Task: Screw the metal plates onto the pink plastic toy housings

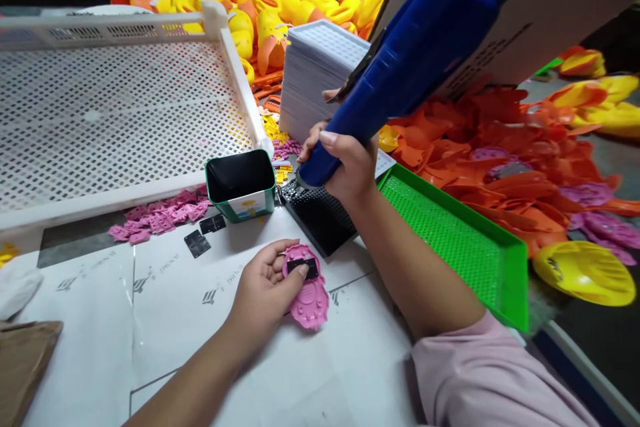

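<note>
My left hand (273,290) grips a pink plastic toy part (311,303) just above the white table covering. Its thumb presses on a small black plate (303,268) that lies across the upper half of the part. My right hand (350,160) is wrapped round a blue electric screwdriver (395,60), which is tilted with its tip pointing down and left. That tip is over the far end of a black perforated tray (320,217); whether it touches the tray I cannot tell. Two loose black plates (197,244) rest on the covering left of the tray.
A green tin (240,203) stands behind the left hand, near pink pieces (160,215). A white mesh crate (227,73) is at left, stacked white trays (313,73) behind. A green tray (450,247), orange parts (450,160) and a yellow shell (585,273) lie at right.
</note>
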A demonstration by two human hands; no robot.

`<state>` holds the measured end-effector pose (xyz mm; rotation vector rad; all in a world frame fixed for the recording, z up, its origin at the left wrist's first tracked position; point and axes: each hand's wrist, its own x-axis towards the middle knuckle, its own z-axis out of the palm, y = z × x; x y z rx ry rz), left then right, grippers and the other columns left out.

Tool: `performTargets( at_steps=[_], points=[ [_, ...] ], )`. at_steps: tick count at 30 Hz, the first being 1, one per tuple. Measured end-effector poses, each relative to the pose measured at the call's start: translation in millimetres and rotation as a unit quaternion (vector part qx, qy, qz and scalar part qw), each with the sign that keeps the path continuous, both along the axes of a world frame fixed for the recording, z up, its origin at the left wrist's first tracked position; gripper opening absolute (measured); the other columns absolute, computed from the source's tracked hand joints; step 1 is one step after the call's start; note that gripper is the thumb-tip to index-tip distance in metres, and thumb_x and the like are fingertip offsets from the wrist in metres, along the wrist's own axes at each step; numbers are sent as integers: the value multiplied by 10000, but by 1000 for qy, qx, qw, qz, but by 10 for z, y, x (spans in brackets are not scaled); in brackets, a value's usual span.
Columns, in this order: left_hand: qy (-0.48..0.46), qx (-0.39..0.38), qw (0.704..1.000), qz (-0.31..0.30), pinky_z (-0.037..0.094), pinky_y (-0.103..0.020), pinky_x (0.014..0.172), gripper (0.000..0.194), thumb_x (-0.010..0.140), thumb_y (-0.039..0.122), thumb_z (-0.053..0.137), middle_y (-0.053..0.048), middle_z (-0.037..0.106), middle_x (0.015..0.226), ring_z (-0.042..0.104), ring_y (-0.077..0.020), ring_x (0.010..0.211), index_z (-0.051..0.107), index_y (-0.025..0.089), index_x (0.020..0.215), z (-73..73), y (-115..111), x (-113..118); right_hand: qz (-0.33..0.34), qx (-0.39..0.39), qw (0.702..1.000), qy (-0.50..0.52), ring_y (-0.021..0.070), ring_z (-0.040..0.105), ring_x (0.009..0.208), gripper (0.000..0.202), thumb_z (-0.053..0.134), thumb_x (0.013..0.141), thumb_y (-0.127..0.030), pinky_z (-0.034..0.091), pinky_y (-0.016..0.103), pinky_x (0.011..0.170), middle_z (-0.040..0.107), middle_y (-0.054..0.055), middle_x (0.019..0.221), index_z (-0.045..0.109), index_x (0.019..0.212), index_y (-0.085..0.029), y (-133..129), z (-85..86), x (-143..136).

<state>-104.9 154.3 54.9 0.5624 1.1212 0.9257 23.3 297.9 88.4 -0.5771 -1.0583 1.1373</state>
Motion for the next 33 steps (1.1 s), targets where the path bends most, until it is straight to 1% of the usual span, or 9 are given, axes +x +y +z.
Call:
performTargets(
  at_steps=[5, 11, 15, 17, 19, 22, 25, 29, 33],
  points=[
    [11, -1, 1000, 7, 528, -228, 567, 518, 575, 292, 840, -45, 724, 748, 656, -142, 623, 623, 132, 1017, -7, 18, 10, 5, -16, 1000, -17, 113, 576, 461, 504, 817, 572, -440, 504, 274, 488, 579, -84, 590, 570, 966, -245, -29, 22, -11],
    [21, 8, 1000, 7, 531, -240, 596, 519, 602, 300, 834, -61, 729, 796, 675, -164, 681, 627, 136, 1050, -55, 7, 5, -2, -7, 1000, -15, 120, 578, 474, 426, 814, 578, -447, 492, 284, 483, 577, -71, 603, 565, 870, -261, -30, 18, -1],
    [24, 7, 1000, 14, 530, -240, 590, 535, 617, 312, 826, -54, 726, 795, 667, -156, 666, 611, 137, 1075, -57, 7, -1, 3, -38, 999, -26, 133, 561, 484, 390, 792, 564, -496, 502, 307, 493, 555, -56, 585, 563, 780, -266, -58, 120, 36],
    [20, 5, 999, 29, 528, -245, 582, 533, 618, 316, 824, -45, 721, 786, 663, -155, 652, 607, 139, 1072, -48, 7, 2, 16, -53, 998, -32, 143, 549, 479, 366, 778, 559, -500, 493, 314, 482, 554, -53, 560, 564, 753, -275, -127, 238, 43],
    [12, 7, 998, 55, 530, -247, 595, 521, 611, 309, 825, -44, 722, 797, 665, -156, 665, 611, 139, 1054, -40, 4, 8, 32, -50, 998, -32, 142, 541, 463, 338, 765, 569, -457, 477, 306, 472, 557, -60, 548, 592, 805, -288, -236, 387, 35],
    [-10, 17, 996, 89, 535, -246, 634, 486, 614, 297, 822, -49, 728, 828, 673, -158, 712, 622, 141, 1029, -39, -10, 15, 84, -43, 994, -58, 147, 563, 464, 376, 770, 574, -394, 473, 299, 472, 569, -59, 548, 628, 910, -303, -420, 605, 17],
    [-45, 21, 994, 100, 540, -256, 650, 473, 627, 302, 820, -48, 731, 836, 678, -162, 718, 619, 152, 1028, -52, -27, 16, 137, -43, 983, -112, 150, 567, 452, 381, 785, 591, -392, 489, 309, 481, 566, -56, 535, 640, 934, -312, -545, 739, 16],
    [-81, 27, 991, 107, 549, -279, 674, 460, 649, 312, 821, -57, 736, 865, 688, -175, 738, 613, 164, 1031, -77, -41, 3, 199, -53, 968, -141, 171, 598, 485, 426, 812, 577, -353, 533, 349, 514, 598, -39, 568, 652, 971, -315, -583, 748, 28],
    [-78, 35, 990, 110, 545, -284, 696, 453, 670, 310, 816, -66, 734, 877, 684, -172, 753, 612, 158, 1045, -99, -43, -12, 209, -51, 969, -124, 181, 615, 505, 426, 804, 595, -347, 554, 374, 533, 618, -27, 597, 660, 995, -321, -574, 662, 13]
  ],
)
